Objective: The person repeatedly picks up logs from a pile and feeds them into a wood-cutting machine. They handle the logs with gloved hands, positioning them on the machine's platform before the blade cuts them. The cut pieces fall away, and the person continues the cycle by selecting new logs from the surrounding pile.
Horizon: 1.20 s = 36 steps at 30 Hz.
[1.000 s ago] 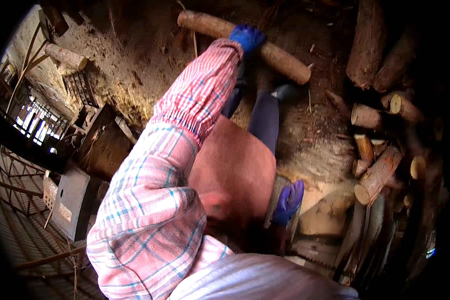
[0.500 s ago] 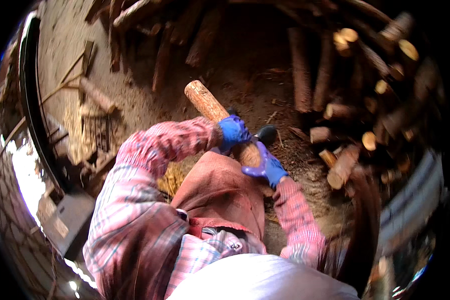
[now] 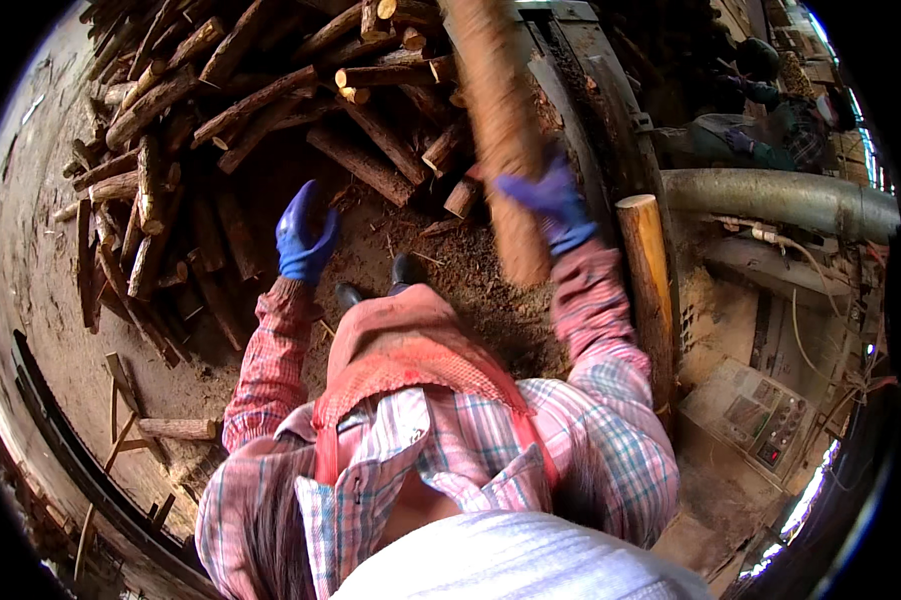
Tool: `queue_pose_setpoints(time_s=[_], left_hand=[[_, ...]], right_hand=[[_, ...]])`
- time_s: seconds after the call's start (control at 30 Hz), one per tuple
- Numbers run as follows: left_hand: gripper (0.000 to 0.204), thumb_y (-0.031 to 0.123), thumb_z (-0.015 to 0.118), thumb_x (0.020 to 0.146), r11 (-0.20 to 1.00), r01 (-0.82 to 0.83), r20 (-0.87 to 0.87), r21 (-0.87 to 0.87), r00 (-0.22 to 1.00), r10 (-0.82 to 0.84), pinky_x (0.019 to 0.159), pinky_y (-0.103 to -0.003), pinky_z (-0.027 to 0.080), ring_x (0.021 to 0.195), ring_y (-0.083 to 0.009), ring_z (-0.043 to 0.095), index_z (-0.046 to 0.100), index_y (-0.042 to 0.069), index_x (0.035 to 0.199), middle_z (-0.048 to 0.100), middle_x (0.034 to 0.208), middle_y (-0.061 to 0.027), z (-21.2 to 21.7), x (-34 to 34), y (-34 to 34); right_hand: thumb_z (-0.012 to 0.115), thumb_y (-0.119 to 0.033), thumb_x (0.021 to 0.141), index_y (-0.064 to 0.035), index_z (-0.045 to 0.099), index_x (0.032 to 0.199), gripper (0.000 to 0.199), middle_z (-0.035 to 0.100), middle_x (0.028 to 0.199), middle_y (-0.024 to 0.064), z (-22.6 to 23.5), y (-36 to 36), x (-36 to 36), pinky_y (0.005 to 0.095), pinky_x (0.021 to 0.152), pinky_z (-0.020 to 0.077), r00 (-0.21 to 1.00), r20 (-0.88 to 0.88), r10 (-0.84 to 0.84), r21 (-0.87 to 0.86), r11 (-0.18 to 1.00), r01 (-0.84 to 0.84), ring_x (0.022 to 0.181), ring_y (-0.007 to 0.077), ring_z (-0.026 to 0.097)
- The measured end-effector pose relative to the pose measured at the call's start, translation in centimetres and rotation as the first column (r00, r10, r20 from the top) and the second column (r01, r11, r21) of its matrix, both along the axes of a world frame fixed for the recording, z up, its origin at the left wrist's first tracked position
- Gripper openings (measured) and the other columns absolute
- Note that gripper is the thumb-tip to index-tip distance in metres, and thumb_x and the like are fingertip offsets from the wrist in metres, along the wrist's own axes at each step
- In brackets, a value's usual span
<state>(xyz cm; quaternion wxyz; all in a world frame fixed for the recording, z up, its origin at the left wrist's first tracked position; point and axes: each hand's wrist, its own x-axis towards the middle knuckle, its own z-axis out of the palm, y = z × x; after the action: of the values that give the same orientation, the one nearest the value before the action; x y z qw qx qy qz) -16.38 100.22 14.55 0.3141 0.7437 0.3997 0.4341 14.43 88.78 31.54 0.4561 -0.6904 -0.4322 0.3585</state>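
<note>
My right hand [image 3: 558,208], in a blue-purple glove, is at the right side of a brown log [image 3: 511,140] near its lower end. The thumb lies across the log's front; motion blurs the log and the hand. The log stands nearly upright in the picture, its upper end cut off by the top edge. My left hand [image 3: 305,237], gloved the same, is raised over the ground with thumb and fingers apart, holding nothing. Just right of my right hand, a peeled yellowish log [image 3: 647,270] lies lengthwise along the machine's long metal bed [image 3: 582,75].
A big heap of bark-covered logs [image 3: 260,105] covers the ground ahead and left. At right are a thick metal pipe [image 3: 785,198], a control box [image 3: 745,420] with buttons, and hoses. Another person [image 3: 760,130] is beyond the pipe. A wooden stand [image 3: 125,400] is at lower left.
The view has swung right, bringing in the machine. My left hand has let go of the log and moved away from it. The log is now upright on my right side, at my right hand.
</note>
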Motion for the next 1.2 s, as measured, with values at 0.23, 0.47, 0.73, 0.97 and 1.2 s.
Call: queue_pose_setpoints(time_s=[0.23, 0.47, 0.73, 0.97, 1.2], left_hand=[[0.059, 0.034, 0.071, 0.078, 0.945, 0.238, -0.245, -0.224, 0.925, -0.29, 0.094, -0.041, 0.047, 0.11, -0.0357, 0.059, 0.053, 0.005, 0.126, 0.061, 0.117, -0.0199, -0.5, 3.0, -0.8], [0.074, 0.047, 0.071, 0.075, 0.902, 0.113, -0.413, -0.417, 0.861, -0.299, 0.099, -0.042, 0.043, 0.117, -0.0349, 0.054, 0.048, 0.007, 0.133, 0.059, 0.124, -0.0187, -4.6, -3.2, -1.8], [0.074, 0.05, 0.066, 0.078, 0.652, -0.228, -0.347, -0.723, 0.936, -0.057, 0.102, -0.041, 0.042, 0.121, -0.0345, 0.052, 0.049, 0.005, 0.133, 0.055, 0.13, -0.0197, -9.8, -16.3, -5.8], [0.058, 0.045, 0.069, 0.072, 0.296, -0.297, -0.301, -0.908, 0.953, 0.035, 0.095, -0.042, 0.046, 0.111, -0.0371, 0.058, 0.062, 0.009, 0.117, 0.063, 0.115, -0.0199, -24.2, -31.6, -8.8], [0.064, 0.046, 0.073, 0.067, -0.046, -0.431, -0.433, -0.901, 0.894, 0.111, 0.095, -0.043, 0.046, 0.111, -0.0358, 0.059, 0.063, 0.006, 0.116, 0.063, 0.116, -0.0205, -39.9, -45.5, -6.6]], right_hand=[[0.088, -0.048, 0.055, -0.0032, 0.03, 0.141, 0.113, 0.056, 0.124, 0.025, 6.3, 1.3, 19.9, 0.0459, 0.094, 0.0491, 0.618, 0.764, -0.185, 0.095, 0.98, 0.176, 0.11, 0.036, 0.059], [0.08, -0.057, 0.058, -0.0148, 0.026, 0.147, 0.112, 0.052, 0.132, 0.0232, -0.8, 0.1, 20.0, 0.0459, 0.102, 0.0417, 0.493, 0.857, 0.149, -0.391, 0.812, 0.434, 0.123, 0.0395, 0.05], [0.08, -0.049, 0.066, -0.0063, 0.049, 0.133, 0.085, 0.056, 0.128, 0.0136, -0.9, 0.2, 16.3, 0.0389, 0.1, 0.0447, 0.423, 0.825, 0.376, -0.565, 0.565, 0.601, 0.115, 0.0295, 0.055], [0.072, -0.023, 0.084, 0.0069, 0.053, 0.12, 0.051, 0.062, 0.113, 0.0225, -19.1, 6.0, -8.2, 0.0364, 0.091, 0.0481, 0.684, 0.728, 0.044, -0.153, 0.983, 0.1, 0.101, 0.0293, 0.059], [0.073, -0.017, 0.083, 0.0006, 0.042, 0.138, 0.065, 0.049, 0.134, 0.0123, -30.4, 8.2, -32.1, 0.0333, 0.104, 0.0362, 0.741, 0.316, 0.593, -0.586, 0.736, -0.339, 0.122, 0.0225, 0.046]])
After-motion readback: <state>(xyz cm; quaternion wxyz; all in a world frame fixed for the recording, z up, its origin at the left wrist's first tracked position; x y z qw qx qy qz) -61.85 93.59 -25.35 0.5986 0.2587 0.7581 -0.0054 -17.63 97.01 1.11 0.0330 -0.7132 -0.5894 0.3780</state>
